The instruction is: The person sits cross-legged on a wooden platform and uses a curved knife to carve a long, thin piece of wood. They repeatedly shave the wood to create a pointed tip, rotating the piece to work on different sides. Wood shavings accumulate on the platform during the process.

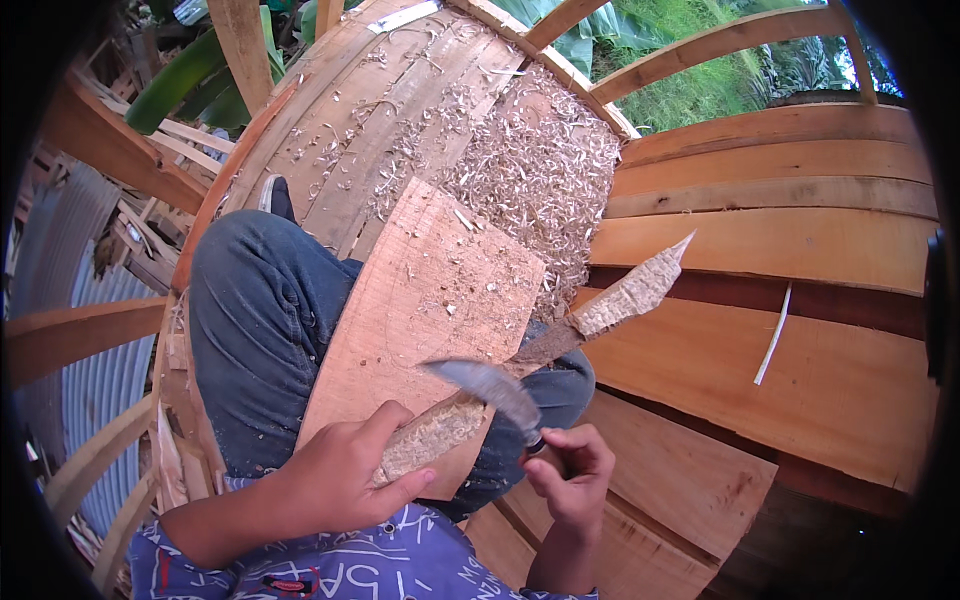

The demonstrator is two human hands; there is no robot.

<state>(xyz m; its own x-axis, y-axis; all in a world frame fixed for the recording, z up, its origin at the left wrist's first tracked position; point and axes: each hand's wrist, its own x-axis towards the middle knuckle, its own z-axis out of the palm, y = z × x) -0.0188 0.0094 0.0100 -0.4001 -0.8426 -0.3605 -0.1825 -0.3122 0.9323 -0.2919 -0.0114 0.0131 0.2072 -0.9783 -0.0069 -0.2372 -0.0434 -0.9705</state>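
My left hand (345, 468) is closed round the near end of a long, rough, bark-like strip (628, 298), pale and fibrous, with a pointed far end. The strip slants away to the right across a flat wooden board (405, 300) that rests on my lap. My right hand (572, 475) grips a knife (492, 388) by its dark handle. Its curved blade points left and lies over the strip, hiding part of it. Whether the edge touches the strip, I cannot tell. Small chips are scattered on the board.
Curly shavings (540, 170) cover the plank floor (330, 190) ahead. Stacked brown planks (770, 250) fill the right side, with a thin white sliver (773, 335) on them. Curved wooden ribs (85, 335) rise at the left, beyond which lies corrugated metal sheeting (105, 400). Green plants grow outside.
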